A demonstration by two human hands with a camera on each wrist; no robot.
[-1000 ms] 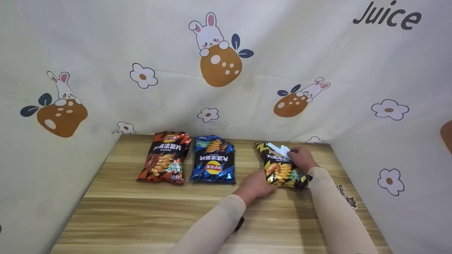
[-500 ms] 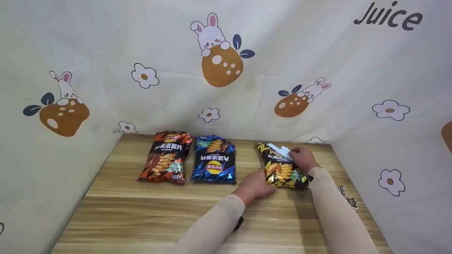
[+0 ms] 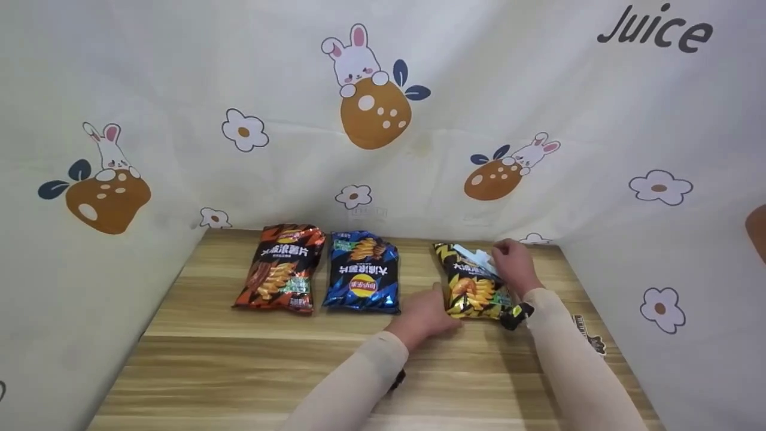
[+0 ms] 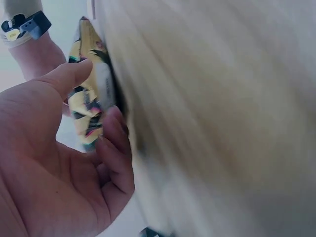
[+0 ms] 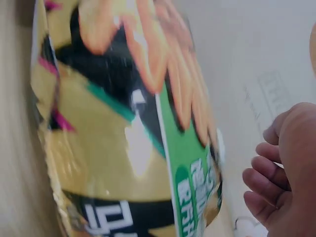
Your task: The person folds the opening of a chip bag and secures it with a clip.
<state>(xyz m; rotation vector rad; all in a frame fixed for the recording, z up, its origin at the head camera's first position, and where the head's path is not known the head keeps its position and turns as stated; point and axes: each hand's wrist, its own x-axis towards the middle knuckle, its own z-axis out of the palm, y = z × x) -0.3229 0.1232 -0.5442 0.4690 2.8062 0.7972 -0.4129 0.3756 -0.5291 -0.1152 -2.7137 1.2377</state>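
One left hand, thumb and fingers apart, beside near left corner of yellow-and-black chip bag; contact unclear. Right hand off the bag, fingers loosely curled, by light-blue clip lying on it. Wood-grain surface beneath. Leftward: blue chip bag, red chip bag.

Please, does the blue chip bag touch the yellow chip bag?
Apart. The head view shows wooden tabletop between the blue potato chip bag and the yellow potato chip bag.

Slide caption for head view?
Left hand and right hand near the yellow bag, red bag and blue bag further left on the table.
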